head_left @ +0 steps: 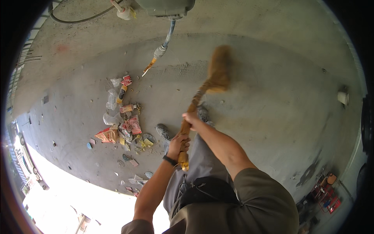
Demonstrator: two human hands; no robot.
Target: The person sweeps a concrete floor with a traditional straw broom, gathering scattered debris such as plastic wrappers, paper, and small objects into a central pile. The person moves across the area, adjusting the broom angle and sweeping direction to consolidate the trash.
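Observation:
Both of my hands grip a tan broom (194, 102) with a wrapped handle. My left hand (179, 145), with a dark band at its wrist, is closed round the handle near its yellowish butt end. Farther up the handle my right hand (190, 119) is wrapped round it too. The broom's brownish bristle head (220, 69) lies ahead and to the right, smeared by motion, against the grey concrete floor (269, 101). Off to the left is a heap of litter with a red-and-white wrapper (133, 124), a paper bag (108, 135), a bottle (122, 94) and clear plastic (112, 99).
A cable (160, 51) with a bare end hangs from a grey box (167, 7) ahead. Smaller scraps (134, 162) lie nearer on the left, towards a bright opening. At the right are a white cup-like object (343, 97) and a red rack of tools (327, 195).

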